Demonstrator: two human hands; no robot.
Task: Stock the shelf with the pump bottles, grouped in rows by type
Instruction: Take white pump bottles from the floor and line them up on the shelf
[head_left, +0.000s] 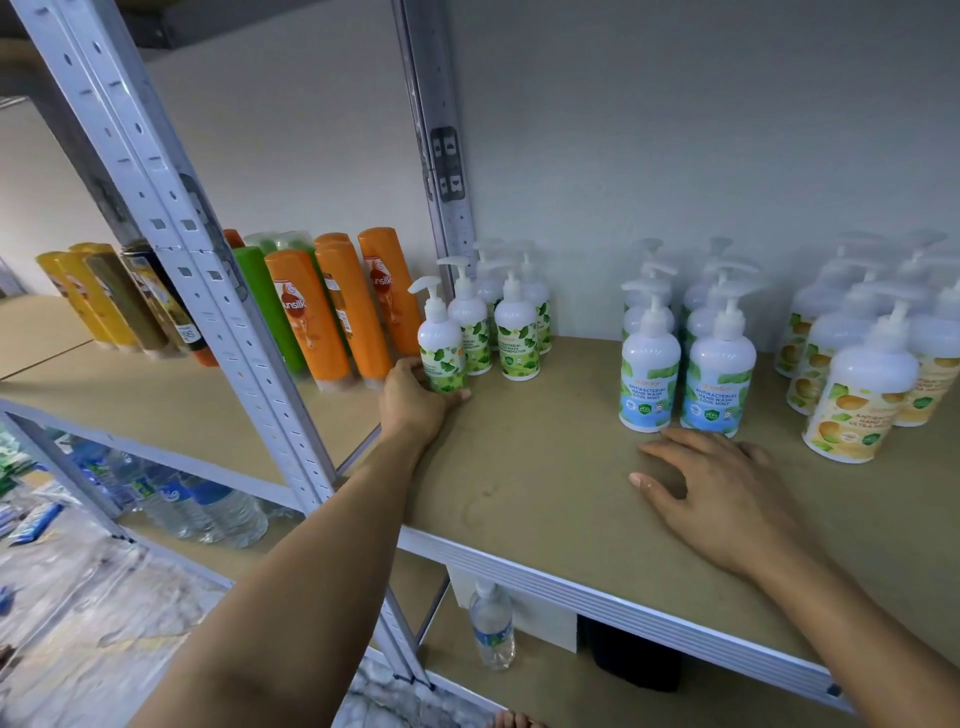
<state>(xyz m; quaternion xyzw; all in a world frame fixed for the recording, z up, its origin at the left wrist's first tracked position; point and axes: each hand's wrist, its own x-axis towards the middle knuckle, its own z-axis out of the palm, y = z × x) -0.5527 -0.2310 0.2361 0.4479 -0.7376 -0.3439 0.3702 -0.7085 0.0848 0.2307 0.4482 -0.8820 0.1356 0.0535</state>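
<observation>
Green-leaf pump bottle gripped low on body by left hand, at front of its row on shelf board. Right hand laid flat, fingers spread, empty. Bottle judged rigid, fairly heavy (glossy, slippery); best held round body, not pump

On shelf, pump bottles in rows; shampoo bottles left.

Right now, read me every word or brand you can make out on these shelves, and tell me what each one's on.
"ANTIBACTERIAL HAND WASH COOL MINT": front blue-label pump bottles.
"unsilk": orange shampoo bottle, first letter out of view.
"ANTIBACTERIAL HAND WASH": green-leaf pump bottle, last line blurred.
"ULTRA": orange-fruit pump bottle, rest cut off or blurred.
Water bottles, dark bottle: too blurred.
</observation>
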